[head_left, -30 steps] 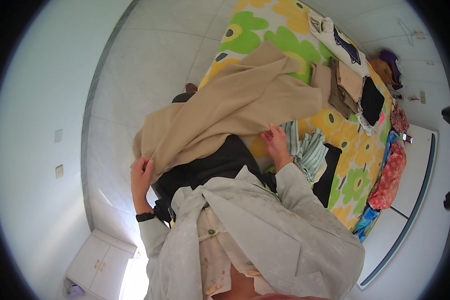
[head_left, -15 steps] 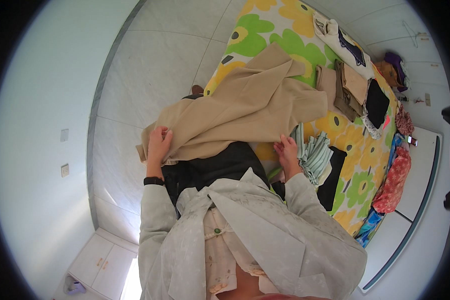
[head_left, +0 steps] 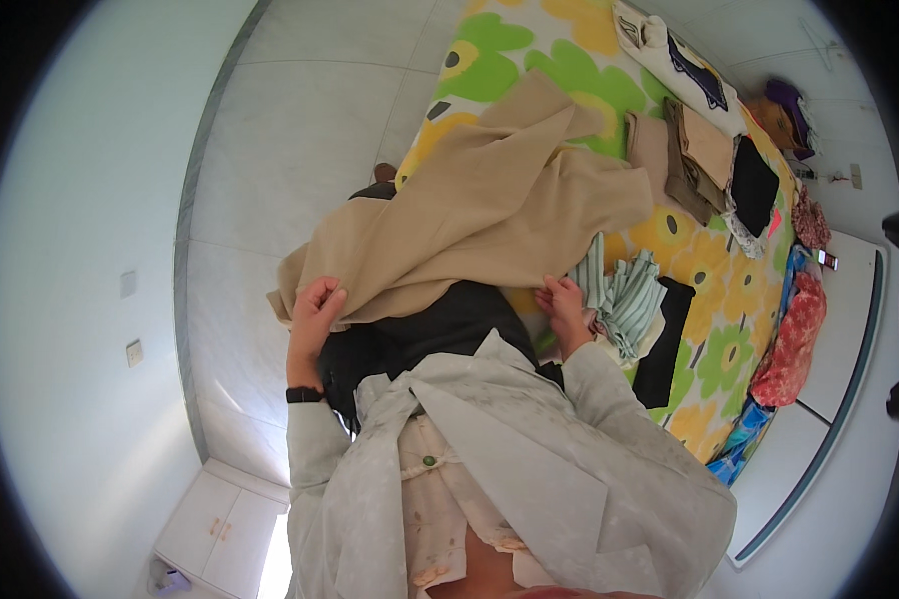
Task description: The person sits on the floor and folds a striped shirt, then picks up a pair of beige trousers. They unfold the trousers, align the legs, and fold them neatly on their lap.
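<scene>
A large tan garment lies in loose folds over my black-clad lap and across the bed; its exact kind is hard to make out. At its near left part, my left hand pinches the cloth, thumb against fingers. My right hand is closed on the near right edge. Between the two hands the edge runs slack above my lap. Right beside my right hand lies a bunched green-and-white striped cloth, with a black cloth next to it.
The bed has a yellow and green flowered cover. Folded brown and beige clothes, a black folded piece and a white garment lie at the far right. Red patterned fabric lies along the right edge. Tiled floor is at left.
Both hands keep hold of the tan garment. My right hand has shifted slightly left, and its fingers look more tightly closed. The view has shifted a little.
</scene>
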The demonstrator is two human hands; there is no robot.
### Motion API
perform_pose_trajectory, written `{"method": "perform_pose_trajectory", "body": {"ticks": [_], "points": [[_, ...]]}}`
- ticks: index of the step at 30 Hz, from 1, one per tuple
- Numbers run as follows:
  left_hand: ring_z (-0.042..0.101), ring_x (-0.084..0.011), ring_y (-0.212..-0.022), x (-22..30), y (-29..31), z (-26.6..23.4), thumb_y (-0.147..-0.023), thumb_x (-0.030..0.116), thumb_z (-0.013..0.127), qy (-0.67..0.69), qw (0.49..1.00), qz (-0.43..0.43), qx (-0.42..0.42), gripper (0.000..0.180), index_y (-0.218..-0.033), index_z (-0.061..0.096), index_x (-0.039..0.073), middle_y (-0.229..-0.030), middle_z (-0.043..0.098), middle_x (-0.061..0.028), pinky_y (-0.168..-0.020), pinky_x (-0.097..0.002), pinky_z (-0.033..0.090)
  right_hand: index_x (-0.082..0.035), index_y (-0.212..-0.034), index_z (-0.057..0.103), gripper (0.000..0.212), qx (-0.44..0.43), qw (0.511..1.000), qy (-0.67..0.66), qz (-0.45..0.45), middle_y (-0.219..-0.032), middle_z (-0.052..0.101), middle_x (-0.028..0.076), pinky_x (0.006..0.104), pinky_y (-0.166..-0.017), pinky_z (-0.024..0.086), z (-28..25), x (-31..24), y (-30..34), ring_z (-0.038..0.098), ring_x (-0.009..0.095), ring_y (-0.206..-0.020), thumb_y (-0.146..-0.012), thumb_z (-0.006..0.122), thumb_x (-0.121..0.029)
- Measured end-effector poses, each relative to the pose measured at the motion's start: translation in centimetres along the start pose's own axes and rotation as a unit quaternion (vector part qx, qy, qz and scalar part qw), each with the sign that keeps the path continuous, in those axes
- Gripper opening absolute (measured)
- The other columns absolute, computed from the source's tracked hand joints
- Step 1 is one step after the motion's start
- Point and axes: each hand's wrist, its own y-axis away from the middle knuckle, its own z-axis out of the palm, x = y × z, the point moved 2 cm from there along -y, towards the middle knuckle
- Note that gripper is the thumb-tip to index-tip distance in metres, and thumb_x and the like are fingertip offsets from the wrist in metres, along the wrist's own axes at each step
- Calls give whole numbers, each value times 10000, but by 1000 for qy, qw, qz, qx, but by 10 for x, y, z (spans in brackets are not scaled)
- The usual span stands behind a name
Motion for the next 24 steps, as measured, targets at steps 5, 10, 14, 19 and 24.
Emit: {"method": "perform_pose_trajectory", "body": {"ticks": [5,10,14,19,24], "points": [[369,-29,-637,9,19,7,-867,131,627,-42,996,-25,-80,120,-838,550,45,-687,418,81,-561,-206,305,-92,-862,535,183,11,1000,-24,11,-774,608,45,291,-602,526,3,3,-5,612,158,-668,-859,677,-207],[398,-70,-638,6,10,14,-874,158,617,-196,963,38,-178,150,-847,531,38,-681,440,36,-568,-249,349,-99,-861,524,187,12,1000,-23,15,-765,608,41,295,-598,528,5,2,-5,612,162,-663,-862,677,-206],[461,-116,-643,9,-10,34,-884,208,610,-150,976,33,-152,193,-852,538,32,-688,502,-13,-598,-279,401,-117,-886,547,172,0,1000,-17,15,-805,622,24,292,-647,519,6,3,-5,614,151,-716,-874,665,-242],[541,-173,-663,20,-51,59,-872,285,628,-193,981,31,6,253,-892,575,39,-719,577,-54,-633,-312,449,-106,-874,530,175,6,1000,-22,18,-775,617,36,285,-598,526,7,2,-5,613,152,-663,-877,665,-217],[566,-205,-688,15,-70,68,-872,273,618,-268,960,27,70,248,-901,569,32,-735,595,-77,-645,-337,458,-116,-925,547,184,-4,999,-27,26,-823,623,17,297,-663,521,8,-1,-1,606,147,-706,-877,667,-246]]}}
